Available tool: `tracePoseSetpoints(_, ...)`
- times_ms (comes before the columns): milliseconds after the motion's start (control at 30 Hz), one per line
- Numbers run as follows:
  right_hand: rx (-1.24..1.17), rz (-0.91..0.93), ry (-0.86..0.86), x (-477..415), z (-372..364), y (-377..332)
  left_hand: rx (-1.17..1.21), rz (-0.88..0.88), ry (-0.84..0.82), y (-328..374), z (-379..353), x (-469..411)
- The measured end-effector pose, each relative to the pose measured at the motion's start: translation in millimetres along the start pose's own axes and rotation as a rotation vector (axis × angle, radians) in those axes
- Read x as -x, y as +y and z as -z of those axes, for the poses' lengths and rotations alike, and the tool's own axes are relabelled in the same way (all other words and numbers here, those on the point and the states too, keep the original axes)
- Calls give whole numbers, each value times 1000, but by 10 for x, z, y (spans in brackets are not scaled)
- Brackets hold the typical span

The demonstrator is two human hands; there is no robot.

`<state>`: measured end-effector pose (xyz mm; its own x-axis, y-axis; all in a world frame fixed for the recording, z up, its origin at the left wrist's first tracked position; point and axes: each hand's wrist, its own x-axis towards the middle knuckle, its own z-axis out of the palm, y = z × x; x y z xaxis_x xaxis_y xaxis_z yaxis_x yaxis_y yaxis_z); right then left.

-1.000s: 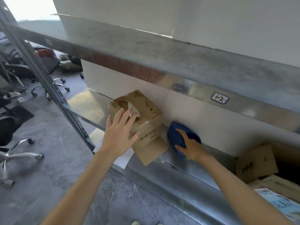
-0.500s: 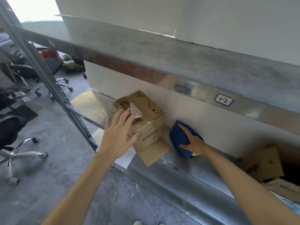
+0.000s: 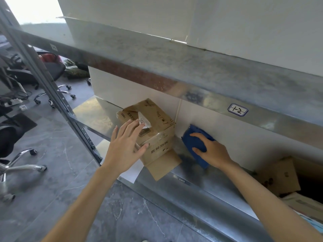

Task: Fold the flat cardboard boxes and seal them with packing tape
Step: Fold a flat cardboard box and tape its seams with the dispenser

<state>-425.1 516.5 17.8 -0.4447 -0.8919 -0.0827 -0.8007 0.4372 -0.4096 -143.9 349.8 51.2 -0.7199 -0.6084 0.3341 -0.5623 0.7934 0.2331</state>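
On the metal shelf (image 3: 97,114), cardboard box (image 3: 157,133) under left hand (image 3: 125,147) fingers (image 3: 130,127)

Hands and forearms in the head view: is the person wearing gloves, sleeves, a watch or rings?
Nothing worn shows. The left hand and right hand are bare, without gloves. Both forearms are uncovered up to the frame edge, with no sleeve in view. No watch, wristband or ring is visible.

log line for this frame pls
left hand: open, flat on cardboard box | right hand: gripping blue tape dispenser | both on metal shelf | box flap open | untaped
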Motion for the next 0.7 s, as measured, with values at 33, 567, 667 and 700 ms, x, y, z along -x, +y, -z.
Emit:
tracePoseSetpoints(33,-18,24,42,33,46,-28,14,2,-4,0,-9,-4)
tracePoseSetpoints(567,-145,388,68,448,638,-709,682,70,-92,173,286,-399)
tracePoseSetpoints(667,-122,473,72,470,649,-820,849,71,-246,215,382,-501)
tracePoseSetpoints(700,-108,490,66,470,638,-845,910,65,-297,220,406,-518)
